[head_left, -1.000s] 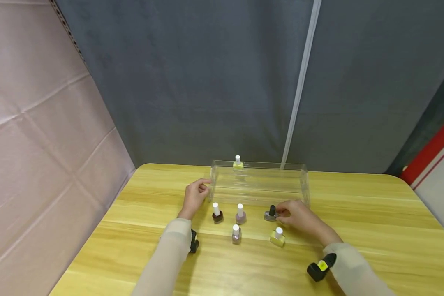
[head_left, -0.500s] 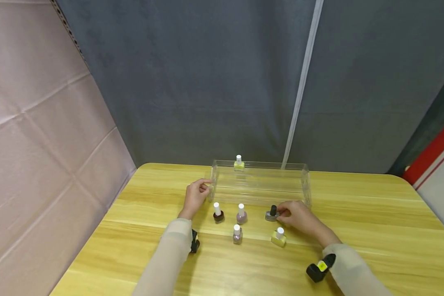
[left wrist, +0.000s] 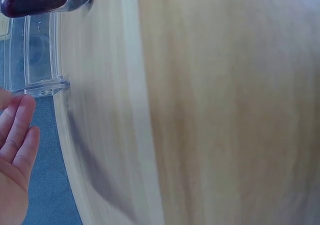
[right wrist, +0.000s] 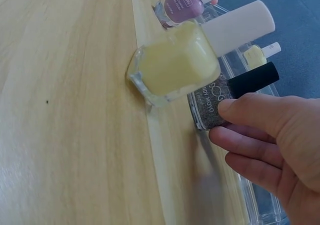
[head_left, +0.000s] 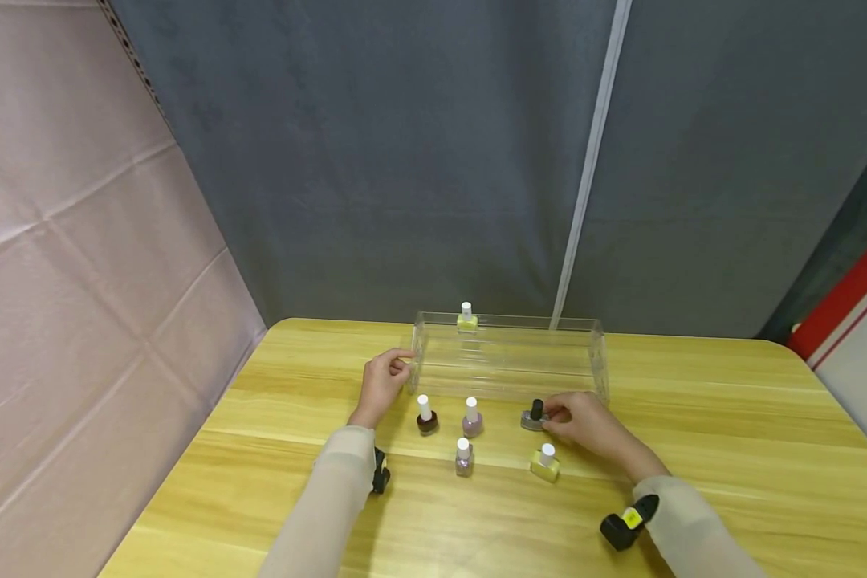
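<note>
My right hand point(head_left: 581, 419) pinches a glittery grey nail polish bottle point(right wrist: 207, 102) with a black cap between thumb and index finger. The bottle stands at the front of a clear acrylic rack point(head_left: 506, 357), near its right end. At the rack's left end, my left hand point(head_left: 383, 385) touches the side wall with its fingertips; in the left wrist view its fingers point(left wrist: 20, 122) look fairly straight. A yellow polish bottle point(right wrist: 175, 62) with a white cap stands nearer me than the grey one. Another yellow polish bottle point(head_left: 466, 319) sits on the rack's back tier.
Between my hands stand a dark red polish bottle point(head_left: 427, 421), a lilac one point(head_left: 472, 423) and a small glittery one point(head_left: 464, 461), all white-capped. They are on a wood-grain table point(head_left: 246, 449). A dark grey curtain point(head_left: 405, 160) hangs behind the rack.
The grey polish bottle has shifted very slightly to the right in my right hand's pinch. My left hand stays at the rack's end, and the other bottles stand where they were.
</note>
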The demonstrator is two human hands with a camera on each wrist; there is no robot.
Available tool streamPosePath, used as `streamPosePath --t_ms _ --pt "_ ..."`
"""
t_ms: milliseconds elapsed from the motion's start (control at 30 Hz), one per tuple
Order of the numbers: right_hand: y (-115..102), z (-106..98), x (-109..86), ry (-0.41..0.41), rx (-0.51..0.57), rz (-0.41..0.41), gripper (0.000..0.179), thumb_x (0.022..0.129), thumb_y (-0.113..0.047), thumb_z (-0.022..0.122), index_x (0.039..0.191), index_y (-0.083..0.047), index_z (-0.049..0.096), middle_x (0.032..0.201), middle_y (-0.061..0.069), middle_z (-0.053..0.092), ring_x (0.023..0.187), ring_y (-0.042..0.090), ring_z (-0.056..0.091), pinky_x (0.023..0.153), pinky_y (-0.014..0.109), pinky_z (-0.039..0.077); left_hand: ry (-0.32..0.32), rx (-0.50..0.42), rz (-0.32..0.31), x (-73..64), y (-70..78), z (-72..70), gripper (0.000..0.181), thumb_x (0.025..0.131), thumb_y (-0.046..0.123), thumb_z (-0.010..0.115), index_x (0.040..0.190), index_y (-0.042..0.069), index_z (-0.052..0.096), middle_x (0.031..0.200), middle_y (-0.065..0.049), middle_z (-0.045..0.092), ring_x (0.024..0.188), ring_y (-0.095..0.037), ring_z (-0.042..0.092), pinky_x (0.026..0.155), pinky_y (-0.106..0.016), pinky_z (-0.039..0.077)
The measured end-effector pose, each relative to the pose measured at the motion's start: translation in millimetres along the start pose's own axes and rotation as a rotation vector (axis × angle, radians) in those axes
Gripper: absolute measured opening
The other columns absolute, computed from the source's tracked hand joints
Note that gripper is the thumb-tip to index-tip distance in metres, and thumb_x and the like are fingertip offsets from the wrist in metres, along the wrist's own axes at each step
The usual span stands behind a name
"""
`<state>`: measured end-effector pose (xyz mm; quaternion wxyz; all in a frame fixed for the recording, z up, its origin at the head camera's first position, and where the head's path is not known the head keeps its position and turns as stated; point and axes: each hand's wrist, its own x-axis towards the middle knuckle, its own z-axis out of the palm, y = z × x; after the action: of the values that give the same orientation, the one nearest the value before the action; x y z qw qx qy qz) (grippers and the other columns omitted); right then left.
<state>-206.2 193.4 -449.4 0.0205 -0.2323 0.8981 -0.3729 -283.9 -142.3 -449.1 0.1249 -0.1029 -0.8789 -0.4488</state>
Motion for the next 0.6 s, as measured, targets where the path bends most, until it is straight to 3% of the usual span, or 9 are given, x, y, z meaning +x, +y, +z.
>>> streamPosePath --t_ms 433,600 --pt "-6 -7 -1.5 0.021 -0.041 0.039 0.018 0.081 -0.004 0.07 0.097 0.004 0.067 0.092 0.012 0.067 0.076 0.014 0.063 0.065 0.024 0.052 0.002 0.006 -0.002 -0.8 -0.6 1.3 0.021 0.083 0.001 0.067 0.104 0.004 0.07 0.076 -0.006 0.066 0.066 -0.016 0.061 0.057 -0.026 0.051" --pt "-10 -12 -3.3 0.02 -0.009 0.079 0.018 0.082 -0.005 0.068 0.098 0.003 0.067 0.094 0.011 0.066 0.079 0.014 0.062 0.067 0.025 0.052 0.001 -0.002 -0.009 -1.3 -0.6 0.2 0.02 0.084 0.001 0.067 0.104 0.004 0.07 0.077 -0.006 0.066 0.065 -0.016 0.061 0.055 -0.026 0.05"
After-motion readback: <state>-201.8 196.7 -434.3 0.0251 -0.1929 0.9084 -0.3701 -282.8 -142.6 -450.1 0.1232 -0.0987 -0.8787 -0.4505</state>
